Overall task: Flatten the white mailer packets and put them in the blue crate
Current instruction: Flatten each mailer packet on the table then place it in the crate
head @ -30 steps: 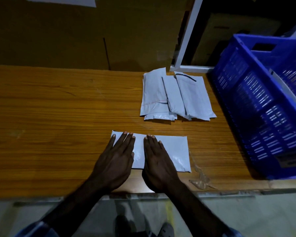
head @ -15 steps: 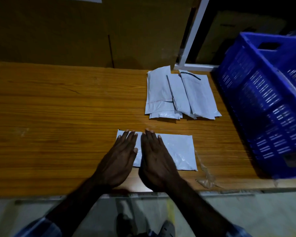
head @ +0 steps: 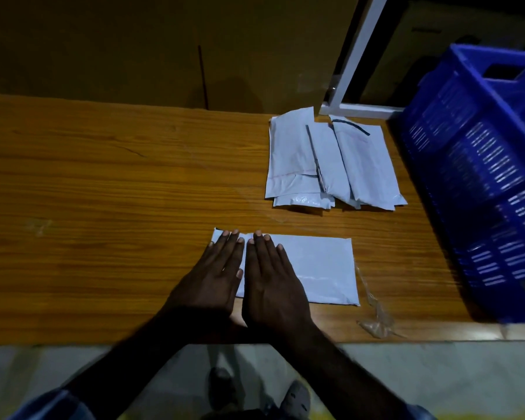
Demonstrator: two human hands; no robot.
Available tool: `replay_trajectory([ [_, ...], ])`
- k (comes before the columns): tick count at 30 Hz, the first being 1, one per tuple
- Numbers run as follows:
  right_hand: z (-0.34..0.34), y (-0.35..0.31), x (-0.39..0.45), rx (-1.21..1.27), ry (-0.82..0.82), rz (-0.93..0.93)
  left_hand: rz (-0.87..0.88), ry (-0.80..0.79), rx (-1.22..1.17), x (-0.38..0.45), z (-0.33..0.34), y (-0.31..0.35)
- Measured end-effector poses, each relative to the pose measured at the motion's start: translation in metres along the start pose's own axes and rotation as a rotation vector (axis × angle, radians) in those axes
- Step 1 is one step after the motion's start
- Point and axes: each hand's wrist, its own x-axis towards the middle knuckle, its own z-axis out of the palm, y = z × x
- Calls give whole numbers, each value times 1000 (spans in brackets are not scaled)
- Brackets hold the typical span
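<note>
Glossy white plastic, a rectangular mailer packet (head: 319, 268) lies near the wood-grain counter's (head: 103, 192) front edge under the left hand (head: 215, 277) and right hand (head: 270, 283), each grip released and pressing flat, near a crinkled packet pile (head: 331, 165) and slatted blue crate (head: 482, 183).

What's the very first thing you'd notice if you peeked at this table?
Two flat hands, the left hand and the right hand, pressing side by side on a white mailer packet at the near edge of the wooden table. Next, the big blue crate on the right, and a pile of white mailer packets just beside it.
</note>
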Motion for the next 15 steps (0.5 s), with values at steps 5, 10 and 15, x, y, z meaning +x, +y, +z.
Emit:
replay_trajectory([
  [5, 3, -5, 7, -68, -26, 39, 82, 19, 119, -4, 4, 0],
  [10, -3, 1, 3, -14, -46, 14, 33, 4, 106, 1, -2, 3],
  [15, -25, 14, 2, 67, -159, -56, -17, 19, 18, 1, -18, 5],
])
